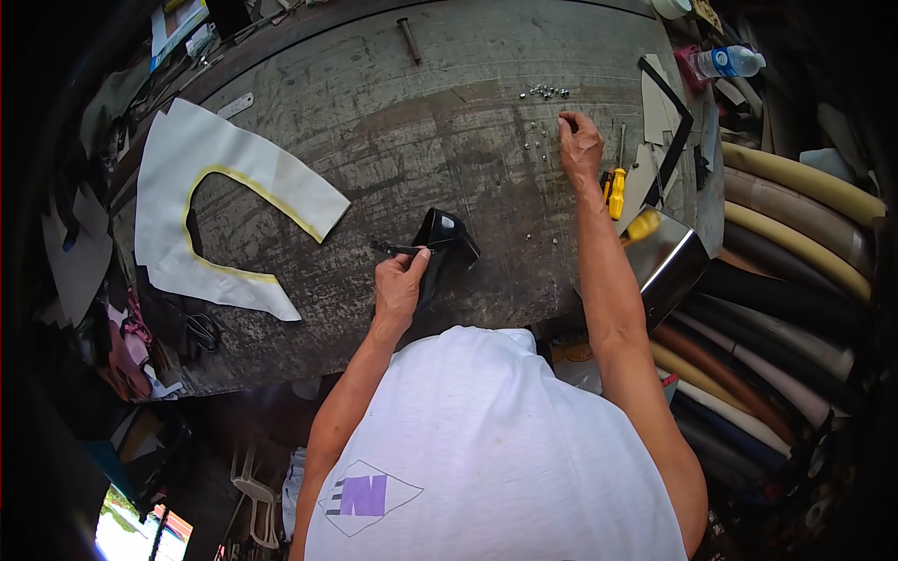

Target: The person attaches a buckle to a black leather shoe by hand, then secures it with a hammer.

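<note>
My left hand [399, 288] is closed in a pinch, thumb and fingertips together, on a thin black strip [397, 248]. Right beside it is a glossy black piece [451, 236] with a curved, hollow-looking top, partly hidden by the hand. Farther up on the right, my right hand [582, 150] is over the table with its fingers curled and the tips drawn together; what they hold, if anything, I cannot tell. Just beyond those fingertips lies a cluster of small shiny metal pieces [547, 92]. A few more metal bits [544, 157] are scattered to the left of the right wrist.
A white C-shaped sheet with a yellow edge [210, 150] lies at left on the worn table [355, 122]. A metal rod [409, 41] rests at the back. Yellow-handled screwdriver [616, 194], water bottle [734, 62] and rolled material [795, 220] are at right.
</note>
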A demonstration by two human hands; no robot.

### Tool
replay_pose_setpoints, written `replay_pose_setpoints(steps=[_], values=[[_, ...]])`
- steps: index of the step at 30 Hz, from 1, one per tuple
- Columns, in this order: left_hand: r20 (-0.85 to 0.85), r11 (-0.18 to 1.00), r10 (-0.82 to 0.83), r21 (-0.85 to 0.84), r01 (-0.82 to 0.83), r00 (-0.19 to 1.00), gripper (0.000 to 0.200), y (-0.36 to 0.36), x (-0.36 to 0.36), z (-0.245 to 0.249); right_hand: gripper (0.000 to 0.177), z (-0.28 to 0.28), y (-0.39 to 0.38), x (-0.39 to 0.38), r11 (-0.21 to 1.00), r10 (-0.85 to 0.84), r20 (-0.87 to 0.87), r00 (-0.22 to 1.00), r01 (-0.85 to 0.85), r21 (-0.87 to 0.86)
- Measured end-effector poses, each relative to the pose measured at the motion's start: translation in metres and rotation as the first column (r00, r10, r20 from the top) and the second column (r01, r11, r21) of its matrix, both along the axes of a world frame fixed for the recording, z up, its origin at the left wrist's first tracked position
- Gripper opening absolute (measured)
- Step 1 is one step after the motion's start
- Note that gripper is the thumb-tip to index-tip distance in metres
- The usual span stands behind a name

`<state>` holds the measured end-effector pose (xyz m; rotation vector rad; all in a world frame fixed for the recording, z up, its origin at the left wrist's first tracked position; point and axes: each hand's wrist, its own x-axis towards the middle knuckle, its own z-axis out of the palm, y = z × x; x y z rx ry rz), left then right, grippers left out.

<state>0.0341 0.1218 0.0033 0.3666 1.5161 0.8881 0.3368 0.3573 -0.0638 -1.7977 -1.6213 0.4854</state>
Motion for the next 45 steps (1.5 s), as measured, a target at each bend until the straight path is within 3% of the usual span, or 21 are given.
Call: replay_pose_setpoints(steps=[12, 19, 23, 26, 28, 30, 33, 41, 45], values=[[0.009, 1.0, 0.015, -0.016, -0.015, 1.0, 0.021, -0.001, 0.0, -0.001, 0.019, -0.004, 0.041, -0.002, 0.973, 0.223, 0.075, 0.972, -0.227, 0.049], [0.053, 1.0, 0.018, -0.025, -0.016, 0.998, 0.02, 0.001, 0.0, -0.001, 0.014, -0.005, 0.045, -0.001, 0.943, 0.288, 0.299, 0.91, -0.324, 0.077], [-0.017, 0.999, -0.039, -0.03, 0.038, 0.999, 0.022, 0.002, -0.003, 0.002, 0.012, 0.019, 0.021, -0.02, 0.96, 0.228, 0.093, 0.969, -0.24, 0.144], [0.007, 0.998, -0.034, -0.048, 0.034, 0.999, 0.025, 0.004, -0.003, 0.001, 0.013, 0.074, -0.051, -0.073, 0.98, 0.109, -0.368, 0.923, -0.162, -0.116], [-0.012, 0.999, -0.029, -0.02, 0.029, 1.0, 0.027, 0.004, -0.002, -0.003, 0.012, 0.098, -0.114, -0.111, 0.948, 0.136, -0.466, 0.874, -0.251, -0.194], [-0.033, 0.999, -0.052, 0.0, 0.052, 0.998, 0.028, 0.004, -0.004, -0.006, 0.008, 0.107, -0.16, -0.134, 0.893, 0.354, -0.356, 0.865, -0.425, -0.146], [-0.042, 0.997, -0.08, 0.017, 0.081, 0.996, 0.028, 0.005, -0.006, -0.004, 0.008, 0.089, -0.193, -0.147, 0.868, 0.436, -0.303, 0.847, -0.485, -0.108], [-0.101, 0.995, -0.07, 0.066, 0.076, 0.992, 0.039, 0.009, -0.005, 0.004, 0.01, 0.08, -0.203, -0.158, 0.921, 0.36, -0.322, 0.876, -0.39, -0.03], [-0.074, 0.992, -0.103, 0.059, 0.108, 0.992, 0.029, 0.008, -0.006, -0.006, 0.011, 0.08, -0.205, -0.158, 0.929, 0.328, -0.362, 0.873, -0.367, -0.044]])
